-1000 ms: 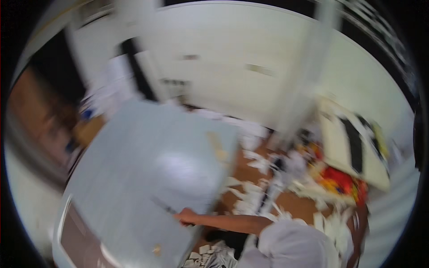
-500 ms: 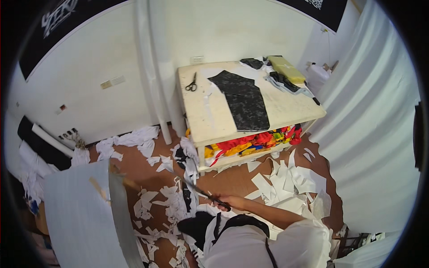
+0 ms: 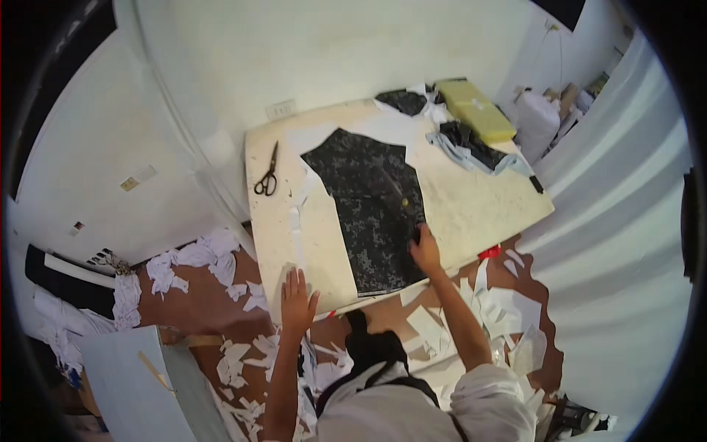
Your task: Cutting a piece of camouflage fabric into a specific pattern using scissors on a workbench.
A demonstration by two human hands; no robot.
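A dark camouflage-patterned fabric piece (image 3: 375,243) lies flat on the cream table (image 3: 479,214), its lower end near the front edge. My right hand (image 3: 426,249) is closed round the dark handles of a pair of scissors (image 3: 405,202). Their blades point away from me over the fabric and blend into it; only the brass-coloured pivot stands out. My left hand (image 3: 296,300) rests flat at the table's front left, fingers stretched, left of the fabric and holding nothing. A second pair of black scissors (image 3: 267,175) lies on the table's left side.
Toward the back right of the table sit a yellow block-shaped package (image 3: 477,110) and crumpled dark and grey fabric (image 3: 471,147). White scraps (image 3: 236,361) litter the brown floor. A grey box-like panel (image 3: 129,376) stands at lower left; a white curtain (image 3: 611,243) hangs on the right.
I have come closer to the table. My right hand has carried the scissors up from beside my body to over the fabric. My left hand has come into view on the table.
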